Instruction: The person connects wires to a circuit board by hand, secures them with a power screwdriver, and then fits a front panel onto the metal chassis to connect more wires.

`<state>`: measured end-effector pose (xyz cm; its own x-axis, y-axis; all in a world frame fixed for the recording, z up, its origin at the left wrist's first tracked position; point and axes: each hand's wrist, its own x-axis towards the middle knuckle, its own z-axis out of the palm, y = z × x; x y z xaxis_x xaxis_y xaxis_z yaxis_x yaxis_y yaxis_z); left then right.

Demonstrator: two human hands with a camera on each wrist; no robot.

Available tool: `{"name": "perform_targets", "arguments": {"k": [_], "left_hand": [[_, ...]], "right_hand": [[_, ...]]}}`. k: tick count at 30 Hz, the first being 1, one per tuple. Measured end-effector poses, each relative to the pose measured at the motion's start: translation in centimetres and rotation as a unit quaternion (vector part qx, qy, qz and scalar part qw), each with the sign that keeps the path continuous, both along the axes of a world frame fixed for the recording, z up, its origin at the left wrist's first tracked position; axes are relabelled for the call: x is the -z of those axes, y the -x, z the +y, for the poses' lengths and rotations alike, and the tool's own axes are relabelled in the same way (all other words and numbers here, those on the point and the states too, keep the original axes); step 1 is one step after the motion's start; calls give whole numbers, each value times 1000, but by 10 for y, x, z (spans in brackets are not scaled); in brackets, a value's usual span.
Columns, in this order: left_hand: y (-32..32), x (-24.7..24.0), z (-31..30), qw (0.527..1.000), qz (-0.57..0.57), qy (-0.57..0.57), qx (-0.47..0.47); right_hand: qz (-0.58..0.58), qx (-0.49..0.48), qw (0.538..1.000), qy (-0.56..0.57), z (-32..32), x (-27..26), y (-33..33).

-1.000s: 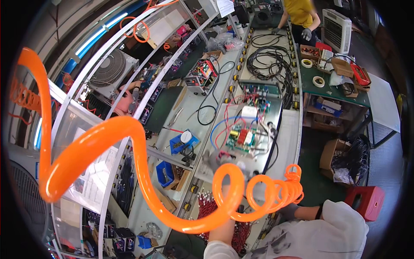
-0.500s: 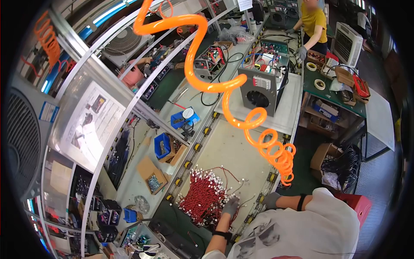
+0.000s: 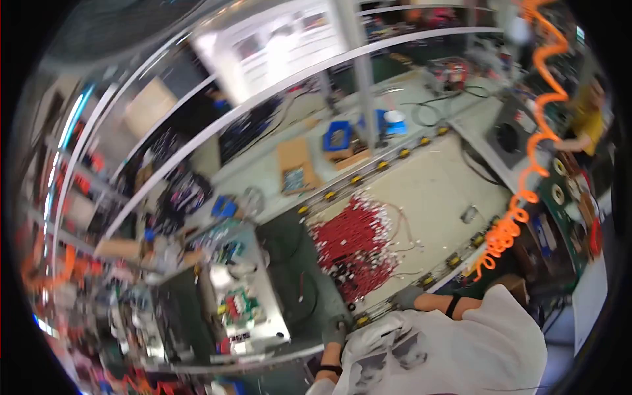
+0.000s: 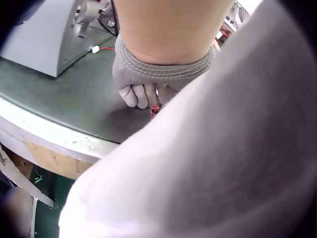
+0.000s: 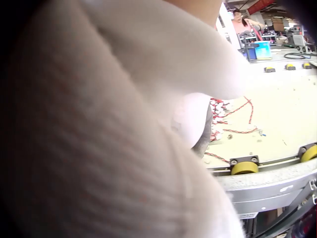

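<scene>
My gloved left hand [image 3: 334, 331] is low over the near edge of the dark green mat [image 3: 289, 257]. In the left wrist view its fingers [image 4: 141, 94] bend down towards the mat, and a bit of red wire [image 4: 156, 110] shows beside the fingertips; I cannot tell whether they grip it. My right hand [image 3: 408, 298], also gloved, rests at the near rail of the line; a sleeve covers most of it in the right wrist view. Between the hands and farther off lies a pile of red twisted wires [image 3: 352, 230] with white connectors.
An open metal chassis [image 3: 250, 296] with a green circuit board stands left of the mat. Along the far side are a blue bin [image 3: 337, 136] and a cardboard box [image 3: 296, 168]. An orange coiled hose [image 3: 543, 99] hangs at right, near a person in yellow [image 3: 586, 125].
The head view has swung left. My left hand has moved from the red wires to the mat. A chassis with a fan grille slid farther along the line earlier. My right hand stays by the rail.
</scene>
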<state>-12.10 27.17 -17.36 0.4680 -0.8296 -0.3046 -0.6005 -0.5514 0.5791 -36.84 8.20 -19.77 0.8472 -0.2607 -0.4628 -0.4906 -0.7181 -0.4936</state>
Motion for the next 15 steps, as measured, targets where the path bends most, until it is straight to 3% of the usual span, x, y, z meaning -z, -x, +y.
{"name": "perform_targets", "arguments": {"k": [2,3,4,5,7,8,9,10,11,12,13,15], "left_hand": [[-23,25,31,994,-95,-59,-1],[-23,10,39,987,-122,-86,-59],[-33,24,58,991,-115,-56,-42],[-35,-4,61,983,-154,-95,-21],[-41,3,80,979,-191,-59,-33],[-53,-3,88,978,-192,-68,-52],[-65,-12,92,966,-143,-132,-170],[-74,-17,98,937,-91,-188,-281],[-94,41,135,928,-177,-105,-309],[-114,-12,126,898,-75,-74,-426],[-149,46,158,871,-135,-50,-470],[-182,-1,162,881,-137,76,-446]], "right_hand": [[121,-76,990,8,1,-29,-33],[120,-90,988,26,2,-31,-46],[120,-104,987,39,8,-32,-57],[128,-143,981,37,12,-35,-73],[129,-204,970,33,18,-46,-108],[49,-237,970,19,20,-53,-124],[-30,-263,964,3,25,-56,-138],[-32,-274,961,1,32,-53,-152],[-63,-336,940,14,39,-46,-167],[-93,-394,914,28,44,-40,-182],[-52,-428,901,56,54,-37,-195],[-31,-423,901,88,71,-30,-212]]}}
